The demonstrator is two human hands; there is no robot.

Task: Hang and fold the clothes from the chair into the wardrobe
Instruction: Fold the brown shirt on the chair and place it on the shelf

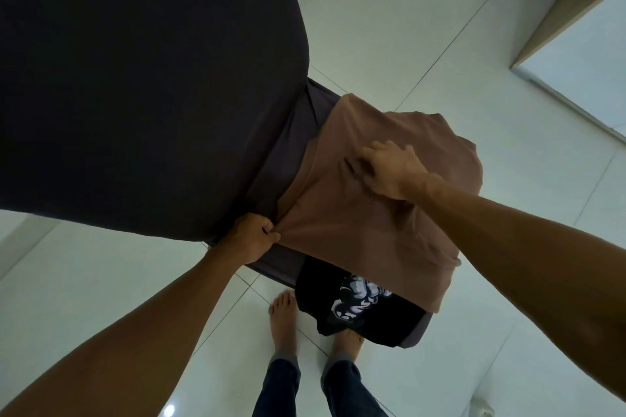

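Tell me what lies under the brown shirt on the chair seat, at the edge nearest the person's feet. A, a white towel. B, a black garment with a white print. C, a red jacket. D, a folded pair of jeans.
B: a black garment with a white print sticks out from beneath the brown shirt at the seat's near edge, while the left hand pinches the shirt and the right hand grips it.

Clothes piled on the chair seat

I see a tan-brown cotton shirt [355, 220] spread crumpled across the dark grey fabric-covered chair [135, 95], its near corner bunched at the seat's edge; under it lies a black T-shirt with a white graphic print [352, 308], hanging over the seat's front.
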